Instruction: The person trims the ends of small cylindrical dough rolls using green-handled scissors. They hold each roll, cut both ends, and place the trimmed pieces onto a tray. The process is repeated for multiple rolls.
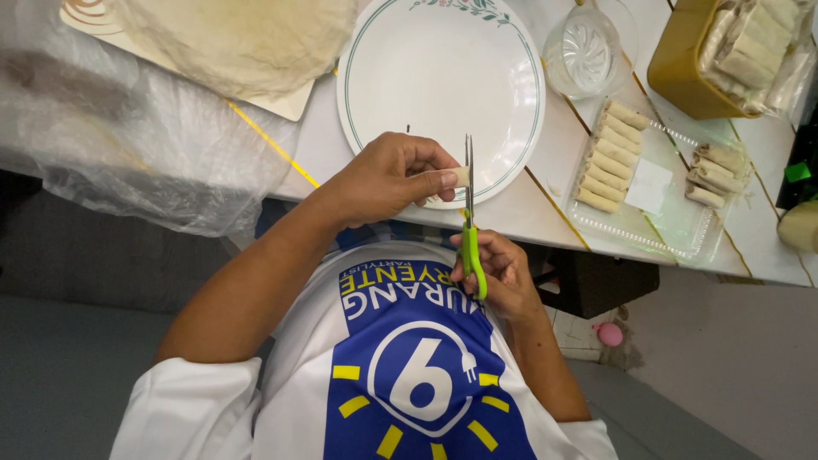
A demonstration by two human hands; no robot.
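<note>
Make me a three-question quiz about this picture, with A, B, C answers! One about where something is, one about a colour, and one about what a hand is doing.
1. Where is the white plate?
A. on the table
B. on the floor
C. on the person's lap

2. What colour are the handles of the scissors?
A. red
B. green
C. black

3. What is the left hand doing?
A. resting open on the table
B. holding a small pale roll against the scissor blades
C. lifting the plate

Answers:
1 A, it lies flat on the white table above the hands.
2 B, the loops in the right hand are bright green.
3 B, its fingers pinch the roll beside the upright blades.
</note>
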